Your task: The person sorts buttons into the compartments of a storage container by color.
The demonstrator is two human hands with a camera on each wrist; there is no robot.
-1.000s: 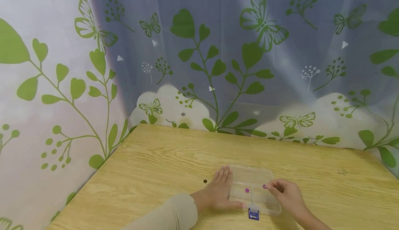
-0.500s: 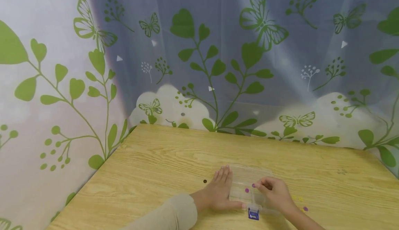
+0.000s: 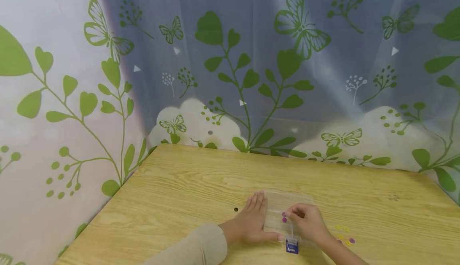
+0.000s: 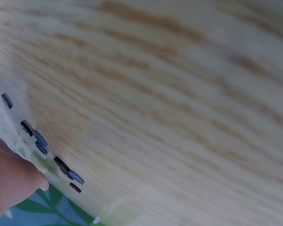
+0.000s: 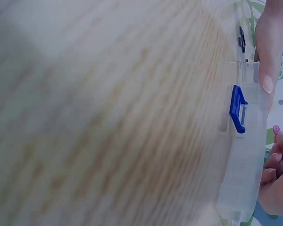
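The step in hand appeared to be the placing of a purple button (image 3: 283, 214) in the clear box (image 5: 243, 174): the right hand (image 3: 307, 221) pinched it between thumb and fingertips, over the box in the head view and just above the rim in the right wrist view. The left hand (image 3: 251, 223) lay against the box's left side, its four fingers straight and close together, the thumb spread away from them along the near wall, seemingly to steady it. The next move, as I judged it, called for lowering the held button clear of its neighbour and easing the pinch. By count there was one box, with one blue latch (image 3: 292, 246) on its near side, and one other button, the second purple button (image 3: 284, 220), showed within its outline. To the right of the box, on the table (image 3: 187, 185), were what looked like four yellow buttons (image 3: 346, 229) and two loose purple buttons (image 3: 352, 240) (one partly hidden by the forearm). Left of the left hand the head view showed one dark button (image 3: 236, 209); the left wrist view showed about eight dark buttons (image 4: 6, 100), some overlapping, so that count was uncertain.
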